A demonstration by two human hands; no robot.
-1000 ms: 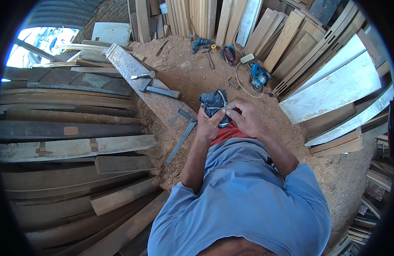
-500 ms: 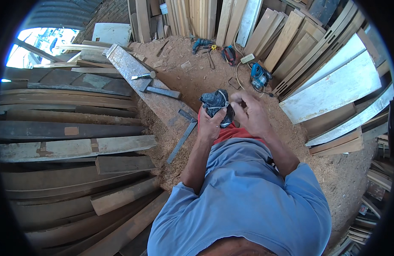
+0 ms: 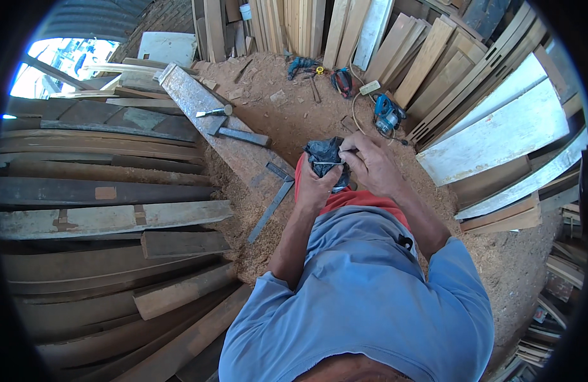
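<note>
A crumpled black plastic bundle [image 3: 324, 151] with a pale thin band [image 3: 328, 163] around it sits in front of my body, above red cloth [image 3: 335, 202]. My left hand [image 3: 316, 191] grips it from below, thumb pressed on its near side. At the bundle's right edge my right hand [image 3: 375, 169] has its fingertips pinched together; whatever lies between them is too small to make out. To the left, a slanted board [image 3: 233, 159] carries a hammer [image 3: 243, 136], a chisel [image 3: 211, 113] and a metal try square [image 3: 270, 210] that reaches past its edge.
Stacked planks [image 3: 103, 223] fill the left side. Beyond the board, a blue drill [image 3: 301, 65], a red-and-black power tool [image 3: 341, 83] and a blue power tool [image 3: 387, 114] with a cord lie on sawdust-covered ground [image 3: 268, 83]. Boards [image 3: 428, 57] lean along the back and right.
My right hand has moved left to the bundle, its fingertips now at the bundle's edge. The bundle has turned slightly in my left hand, so the band runs more sideways.
</note>
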